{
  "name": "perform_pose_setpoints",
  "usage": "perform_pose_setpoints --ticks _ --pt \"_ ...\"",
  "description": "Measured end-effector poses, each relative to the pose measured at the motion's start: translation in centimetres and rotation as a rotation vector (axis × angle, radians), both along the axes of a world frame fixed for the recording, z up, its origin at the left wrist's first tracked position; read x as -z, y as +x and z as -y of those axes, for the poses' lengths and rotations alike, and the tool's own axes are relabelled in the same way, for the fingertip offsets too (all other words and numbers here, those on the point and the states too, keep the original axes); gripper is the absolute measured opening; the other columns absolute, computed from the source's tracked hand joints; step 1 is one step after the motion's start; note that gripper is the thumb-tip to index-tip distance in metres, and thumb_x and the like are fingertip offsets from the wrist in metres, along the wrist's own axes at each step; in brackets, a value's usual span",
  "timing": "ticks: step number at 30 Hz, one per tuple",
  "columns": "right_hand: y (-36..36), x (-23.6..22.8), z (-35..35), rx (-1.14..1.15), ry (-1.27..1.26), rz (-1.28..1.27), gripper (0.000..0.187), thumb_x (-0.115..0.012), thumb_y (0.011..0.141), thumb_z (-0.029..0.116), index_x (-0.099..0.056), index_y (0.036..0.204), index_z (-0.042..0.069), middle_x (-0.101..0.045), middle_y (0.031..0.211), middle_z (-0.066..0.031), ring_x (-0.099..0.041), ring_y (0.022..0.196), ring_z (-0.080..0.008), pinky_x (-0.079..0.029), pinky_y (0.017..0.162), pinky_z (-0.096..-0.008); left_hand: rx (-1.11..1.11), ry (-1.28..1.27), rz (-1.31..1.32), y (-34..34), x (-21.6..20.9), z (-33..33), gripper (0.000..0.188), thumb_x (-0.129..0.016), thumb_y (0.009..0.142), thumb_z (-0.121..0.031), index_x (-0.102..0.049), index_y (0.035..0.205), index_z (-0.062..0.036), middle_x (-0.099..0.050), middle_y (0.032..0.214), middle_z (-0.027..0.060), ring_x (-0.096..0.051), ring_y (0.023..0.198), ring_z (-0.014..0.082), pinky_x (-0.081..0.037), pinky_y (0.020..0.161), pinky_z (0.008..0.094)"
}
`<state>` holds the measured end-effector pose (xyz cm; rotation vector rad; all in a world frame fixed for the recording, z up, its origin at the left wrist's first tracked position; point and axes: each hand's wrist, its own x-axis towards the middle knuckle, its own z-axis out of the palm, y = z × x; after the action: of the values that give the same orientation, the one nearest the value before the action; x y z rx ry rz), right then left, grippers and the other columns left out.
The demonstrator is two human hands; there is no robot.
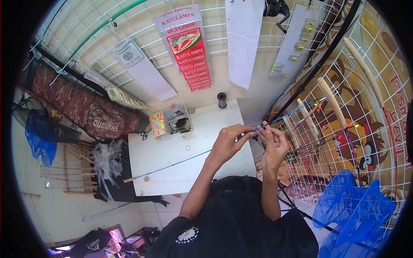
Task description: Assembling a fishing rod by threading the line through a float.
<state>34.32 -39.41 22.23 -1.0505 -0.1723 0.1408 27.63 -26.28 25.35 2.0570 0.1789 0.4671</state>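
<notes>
A thin blue fishing rod (177, 162) slants over the white table, its light-coloured handle (129, 180) at the table's left edge and its thin end beyond my hands to the upper right. My left hand (232, 141) pinches the rod between thumb and fingers, above the table's right part. Close beside it, my right hand (274, 145) has thumb and forefinger pinched at the rod, the other fingers loosely curled. Any thread or small part between the fingertips is too small to make out.
On the white table (206, 172) stand a dark spool (222, 100), a box of bright floats (158, 124) and a clear container (180, 119). Scissors (144, 135) lie at its left edge. Wire racks hold rods with wooden handles (331, 102) and blue nets (344, 202) on the right.
</notes>
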Motion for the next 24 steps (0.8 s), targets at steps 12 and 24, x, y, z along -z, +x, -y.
perform_pose_setpoints --ticks 12,24 --pt "-0.7 0.5 -0.2 -0.033 -0.065 -0.042 0.014 -0.06 0.092 0.003 -0.059 0.101 -0.008 -0.064 0.106 -0.0224 -0.067 0.093 -0.0312 -0.06 0.08 -0.0406 -0.075 -0.05 -0.093 -4.6 2.1 -1.3 0.016 -0.066 0.088 -0.014 -0.07 0.099 -0.0033 -0.069 0.092 0.0102 -0.063 0.077 0.02 -0.05 0.072 0.0329" --pt "-0.9 -0.1 -0.2 0.006 -0.132 0.019 0.018 -0.056 0.095 0.008 -0.057 0.105 -0.007 -0.063 0.11 -0.0209 -0.066 0.097 -0.0321 -0.062 0.078 -0.0384 -1.687 -0.502 0.325 -22.3 13.7 -6.1 0.039 -0.065 0.091 -0.02 -0.05 0.124 -0.006 -0.052 0.12 0.011 -0.05 0.092 0.0186 -0.043 0.08 0.0319"
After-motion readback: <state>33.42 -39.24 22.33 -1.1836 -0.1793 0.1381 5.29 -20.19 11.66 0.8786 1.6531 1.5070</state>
